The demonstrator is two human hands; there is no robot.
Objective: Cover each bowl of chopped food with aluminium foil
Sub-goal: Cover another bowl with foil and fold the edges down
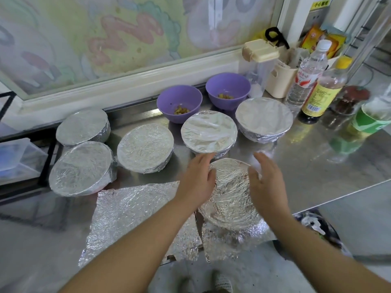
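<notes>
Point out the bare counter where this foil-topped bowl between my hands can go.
Widest free patch: bare steel counter right of that bowl, in front of the bottles and green cup. Another lies left of the loose foil sheet. Crowded: the covered bowls and purple bowls behind.

Stainless-steel countertop [317, 166]: foil-covered round bowls [146, 153] centre, two purple plastic bowls [179, 102] at twelve o'clock, crinkled foil sheets [131, 214] at six.

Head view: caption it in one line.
Left hand and right hand flank a foil-topped bowl; five wrapped bowls and two open purple bowls stand beyond.
</notes>
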